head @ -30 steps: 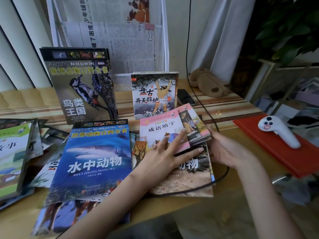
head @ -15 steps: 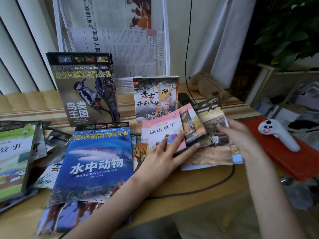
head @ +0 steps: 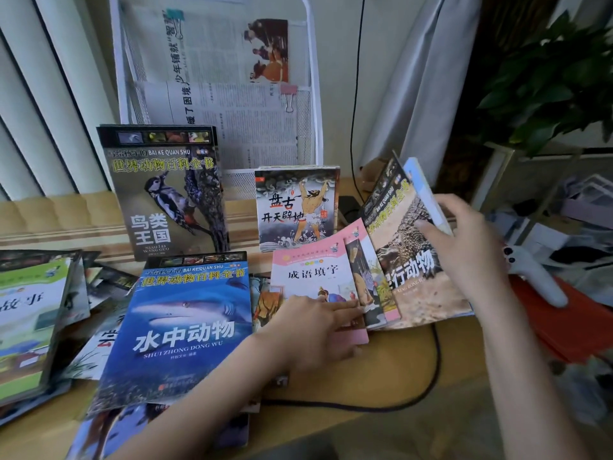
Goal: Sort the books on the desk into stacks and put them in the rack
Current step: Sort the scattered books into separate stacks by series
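Since a moment ago we have tilted the reptile book [head: 411,260] higher off the tabletop [head: 381,370] with our right hand [head: 464,247] pinching its far edge — thin, floppy, glossy, best gripped near the spine — while our left hand [head: 308,330] presses straight fingers [head: 345,307] onto the pink book [head: 315,277].

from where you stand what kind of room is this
Probably a home study or reading corner. A wooden desk is strewn with children's books such as the blue shark book, a white mesh rack behind it holds newspapers, and vertical blinds and a potted plant flank it.
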